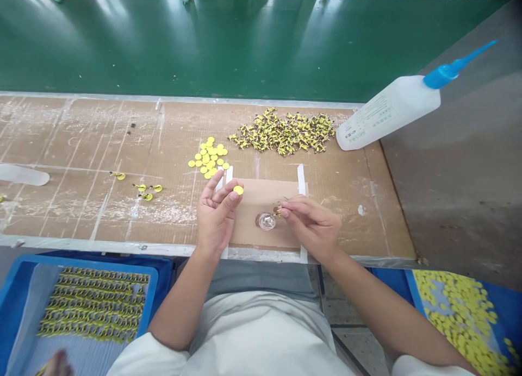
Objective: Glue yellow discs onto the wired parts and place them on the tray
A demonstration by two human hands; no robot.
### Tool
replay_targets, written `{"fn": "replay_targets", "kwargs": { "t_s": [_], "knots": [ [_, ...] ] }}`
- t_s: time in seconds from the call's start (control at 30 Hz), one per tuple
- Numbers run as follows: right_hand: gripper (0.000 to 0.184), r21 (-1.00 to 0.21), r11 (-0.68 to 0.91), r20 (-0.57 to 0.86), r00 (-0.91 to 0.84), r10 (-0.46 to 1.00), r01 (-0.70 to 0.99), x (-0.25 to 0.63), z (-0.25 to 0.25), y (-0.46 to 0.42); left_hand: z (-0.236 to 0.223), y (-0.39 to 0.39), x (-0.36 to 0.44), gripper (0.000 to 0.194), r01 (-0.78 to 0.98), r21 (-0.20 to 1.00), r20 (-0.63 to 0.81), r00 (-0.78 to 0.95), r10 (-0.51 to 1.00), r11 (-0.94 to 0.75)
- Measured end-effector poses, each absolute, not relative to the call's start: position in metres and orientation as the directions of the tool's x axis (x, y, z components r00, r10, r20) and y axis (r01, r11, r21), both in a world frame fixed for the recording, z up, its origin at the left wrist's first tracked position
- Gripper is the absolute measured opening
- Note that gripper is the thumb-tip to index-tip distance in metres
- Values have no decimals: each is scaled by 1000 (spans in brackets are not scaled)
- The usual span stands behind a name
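My left hand [217, 215] pinches a yellow disc [238, 190] between thumb and finger, its flat face up. In my right hand [312, 221] the fingertips close on a small yellow-and-black figure [278, 212], partly hidden by the fingers. Just left of that figure sits a small clear cup [267, 221] on a cardboard sheet [261, 194] taped to the bench. Beyond my left hand lies a loose heap of yellow discs [210, 157]. A larger pile of small yellow-and-black figures [285, 132] spreads farther back.
A white bottle with a blue nozzle [387, 115] leans at the right. Several figures on discs [142, 188] lie to the left. A blue tray [153, 289] holds rows of pieces; a co-worker's hand [59, 364] is beside it. Yellow discs fill another bin [460, 316]. Behind runs a green surface [244, 50].
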State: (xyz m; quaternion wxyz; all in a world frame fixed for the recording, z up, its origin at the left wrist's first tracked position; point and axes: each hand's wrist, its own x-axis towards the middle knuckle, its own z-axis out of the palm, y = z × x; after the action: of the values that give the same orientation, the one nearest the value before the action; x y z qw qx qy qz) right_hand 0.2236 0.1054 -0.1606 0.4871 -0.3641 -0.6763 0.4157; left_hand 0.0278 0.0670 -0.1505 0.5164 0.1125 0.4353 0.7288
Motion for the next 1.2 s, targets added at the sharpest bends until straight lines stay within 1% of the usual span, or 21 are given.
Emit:
{"fn": "replay_targets", "kwargs": {
  "t_s": [0.03,0.1,0.13,0.2,0.27,0.33,0.4,0.5,0.67,0.9,1.07,1.2],
  "knots": [
    [13,-954,296,278,-214,937,57,223,-159,105,-151,67,28,60,-654,752,-287,-440,851,-84],
    [12,-996,65,73,-149,986,-62,222,-155,108,-151,66,27,61,-648,758,-296,-438,849,-70],
    [15,-989,-55,-35,-146,989,-139,221,-151,110,-151,66,27,61,-646,761,-299,-437,848,-65],
    [20,-929,-253,-208,-186,960,-269,218,-140,117,-151,66,27,62,-641,765,-299,-436,849,-59],
    [23,-864,-378,-311,-239,920,-332,214,-128,125,-151,66,27,63,-638,768,-298,-437,849,-58],
    [23,-822,-446,-362,-279,889,-353,209,-116,135,-151,66,27,62,-643,764,-301,-436,848,-58],
    [24,-803,-473,-376,-309,874,-361,203,-107,145,-150,66,27,61,-657,752,-309,-429,849,-58],
    [24,-804,-473,-354,-349,868,-360,195,-102,157,-149,66,27,61,-674,737,-321,-422,848,-56],
    [24,-817,-460,-314,-400,861,-348,187,-112,164,-148,66,28,59,-688,723,-321,-414,852,-61],
    [26,-791,-500,-322,-454,831,-353,188,-121,159,-145,69,34,57,-701,711,-313,-390,866,-58],
    [29,-839,-434,-277,-429,860,-329,189,-117,155,-147,68,48,58,-731,683,-353,-336,873,-5],
    [28,-895,-335,-210,-383,900,-296,189,-118,150,-149,67,53,59,-734,679,-343,-312,886,5]
  ]
}}
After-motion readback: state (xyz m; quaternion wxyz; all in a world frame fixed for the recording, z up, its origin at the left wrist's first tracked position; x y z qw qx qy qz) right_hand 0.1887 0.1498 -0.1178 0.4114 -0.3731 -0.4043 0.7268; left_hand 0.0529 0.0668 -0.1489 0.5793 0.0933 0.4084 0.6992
